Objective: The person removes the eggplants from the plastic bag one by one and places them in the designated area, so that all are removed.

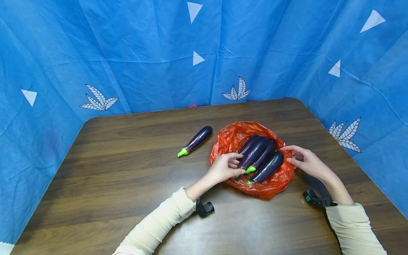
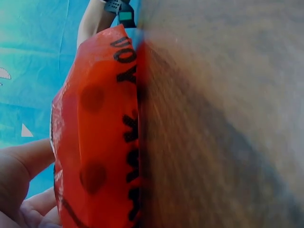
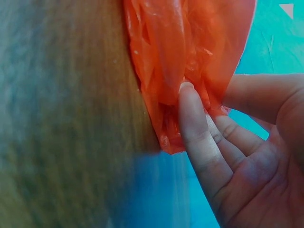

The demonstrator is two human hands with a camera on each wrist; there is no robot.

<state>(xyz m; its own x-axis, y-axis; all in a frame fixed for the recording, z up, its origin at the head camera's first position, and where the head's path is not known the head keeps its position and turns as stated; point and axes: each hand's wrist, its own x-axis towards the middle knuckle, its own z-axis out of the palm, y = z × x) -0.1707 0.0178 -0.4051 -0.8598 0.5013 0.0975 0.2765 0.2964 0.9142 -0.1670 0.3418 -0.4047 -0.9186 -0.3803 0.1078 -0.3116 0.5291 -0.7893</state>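
Note:
A red plastic bag point(image 1: 223, 136), its mouth spread wide, sits on the table with several dark purple eggplants point(image 1: 271, 166) inside, their green stem ends toward the person. My left hand point(image 1: 224, 168) reaches over the bag's left rim and holds an eggplant point(image 1: 255, 150) near its stem end, which the thumb partly hides. At the opposite side, my right hand point(image 1: 307, 161) pinches the bag's rim between thumb and fingers. The right wrist view shows the crumpled red plastic against those fingers point(image 3: 192, 114). In the left wrist view, the bag's printed side point(image 2: 102, 133) hides the eggplants.
One more eggplant point(image 1: 199, 139) lies on the wooden table point(image 1: 127, 170), left of the bag. A blue curtain point(image 1: 143, 42) with white shapes surrounds the table's far and side edges. Black wrist cameras point(image 1: 204, 208) are strapped under both wrists.

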